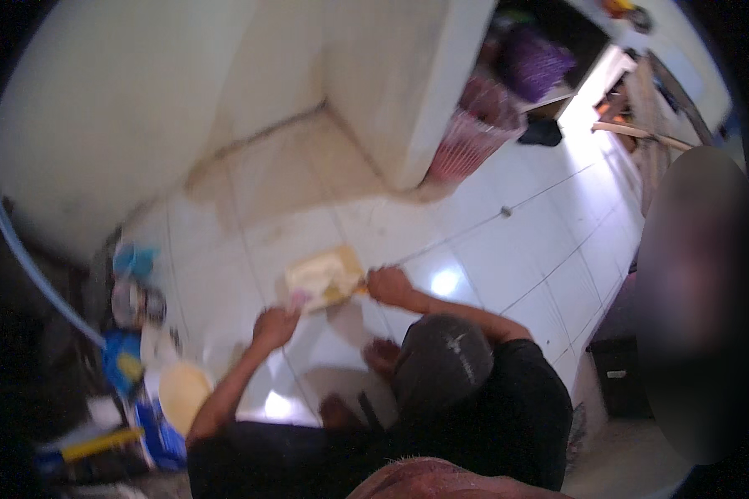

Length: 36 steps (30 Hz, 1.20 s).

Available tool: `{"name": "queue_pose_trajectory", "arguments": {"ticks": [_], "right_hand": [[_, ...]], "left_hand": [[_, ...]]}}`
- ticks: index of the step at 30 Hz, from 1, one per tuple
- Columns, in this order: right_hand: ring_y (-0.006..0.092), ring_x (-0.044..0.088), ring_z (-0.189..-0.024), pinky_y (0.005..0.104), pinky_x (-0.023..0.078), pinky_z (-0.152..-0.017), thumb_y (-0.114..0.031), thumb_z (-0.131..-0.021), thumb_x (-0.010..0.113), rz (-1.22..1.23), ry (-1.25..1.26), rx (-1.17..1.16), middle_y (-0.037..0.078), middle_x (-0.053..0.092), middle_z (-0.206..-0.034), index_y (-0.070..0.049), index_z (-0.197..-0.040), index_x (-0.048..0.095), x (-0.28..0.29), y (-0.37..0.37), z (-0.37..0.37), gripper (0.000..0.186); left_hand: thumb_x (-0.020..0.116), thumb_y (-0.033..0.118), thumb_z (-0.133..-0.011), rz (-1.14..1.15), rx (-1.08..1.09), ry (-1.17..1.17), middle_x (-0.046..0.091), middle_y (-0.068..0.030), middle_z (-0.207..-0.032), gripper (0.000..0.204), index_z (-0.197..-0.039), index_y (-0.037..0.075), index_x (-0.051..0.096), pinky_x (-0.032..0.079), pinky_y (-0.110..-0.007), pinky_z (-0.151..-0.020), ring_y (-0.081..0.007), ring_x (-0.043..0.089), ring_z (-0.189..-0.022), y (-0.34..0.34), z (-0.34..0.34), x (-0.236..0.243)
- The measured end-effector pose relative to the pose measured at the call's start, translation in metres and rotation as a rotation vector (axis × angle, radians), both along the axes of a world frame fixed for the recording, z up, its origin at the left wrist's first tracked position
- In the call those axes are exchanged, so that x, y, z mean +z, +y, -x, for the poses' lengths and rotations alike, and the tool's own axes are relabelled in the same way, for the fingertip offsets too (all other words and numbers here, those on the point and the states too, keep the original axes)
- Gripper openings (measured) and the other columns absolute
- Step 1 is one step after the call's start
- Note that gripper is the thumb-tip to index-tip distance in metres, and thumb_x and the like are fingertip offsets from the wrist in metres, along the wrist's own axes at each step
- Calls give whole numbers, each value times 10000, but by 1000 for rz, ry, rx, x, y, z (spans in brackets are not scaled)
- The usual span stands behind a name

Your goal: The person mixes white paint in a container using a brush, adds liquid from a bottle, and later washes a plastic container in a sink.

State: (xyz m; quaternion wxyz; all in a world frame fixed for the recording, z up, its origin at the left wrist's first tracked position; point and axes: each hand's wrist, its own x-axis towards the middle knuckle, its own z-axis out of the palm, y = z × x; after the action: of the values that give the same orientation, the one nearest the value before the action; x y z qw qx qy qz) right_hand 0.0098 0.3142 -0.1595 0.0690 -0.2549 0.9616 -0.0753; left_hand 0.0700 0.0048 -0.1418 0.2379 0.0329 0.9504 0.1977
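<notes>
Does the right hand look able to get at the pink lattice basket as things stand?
Probably, with a forward stretch: tiled floor lies between the right hand and the pink lattice basket, and I see nothing standing in the way. The hand is at a pale-yellow rectangular item, though.

Black top [528, 420], sleeves [543, 376] short. Beyond it: forearms [231, 381] uncovered; left hand [275, 328] and right hand [389, 286] bare, gloveless. Against the top, between sleeves: rounded dark-grey cloth [424, 370], white marking [457, 344]; garment type unclear. Marking blurred.
</notes>
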Motion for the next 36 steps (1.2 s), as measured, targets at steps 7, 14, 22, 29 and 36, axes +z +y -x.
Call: {"name": "queue_pose_trajectory", "arguments": {"ticks": [7, 14, 22, 29, 36], "right_hand": [[412, 648, -633, 509, 520, -574, -338, -905, 586, 126, -53, -181, 226, 619, -623, -8, -763, 612, 12, 6, -7, 361], [399, 647, -613, 482, 526, -565, -322, -917, 573, 168, -64, -203, 224, 620, -623, 8, -788, 611, 54, -15, -15, 357], [382, 655, -586, 464, 539, -539, -330, -925, 560, 147, -92, -162, 211, 630, -626, 4, -816, 621, 43, -17, -14, 356], [368, 670, -631, 469, 548, -591, -342, -915, 563, 50, -104, -160, 202, 644, -656, -4, -822, 628, 34, -6, -3, 356], [384, 657, -628, 483, 539, -586, -363, -915, 567, 99, -122, -249, 220, 636, -656, -1, -784, 632, 46, 13, 1, 391]], "left_hand": [[587, 404, -870, -65, 157, 14, 652, -237, -834, 435, -807, -23, 638, 486, -489, -732, -414, 634, -809, 10, -10, 43], [609, 370, -864, -231, 282, -49, 614, -212, -666, 416, -757, -32, 615, 458, -449, -626, -349, 594, -626, 10, -16, 38], [598, 344, -874, -228, 314, -96, 598, -183, -619, 408, -733, -38, 602, 447, -444, -597, -319, 565, -563, 18, -9, 36], [596, 348, -881, -241, 331, -20, 562, -149, -584, 407, -721, -25, 622, 441, -416, -569, -265, 549, -540, 13, -11, 41], [538, 366, -955, -1068, 849, -733, 342, 75, -516, 399, -978, -30, 574, 242, -219, -347, -33, 286, -380, -12, 2, 47]]}}
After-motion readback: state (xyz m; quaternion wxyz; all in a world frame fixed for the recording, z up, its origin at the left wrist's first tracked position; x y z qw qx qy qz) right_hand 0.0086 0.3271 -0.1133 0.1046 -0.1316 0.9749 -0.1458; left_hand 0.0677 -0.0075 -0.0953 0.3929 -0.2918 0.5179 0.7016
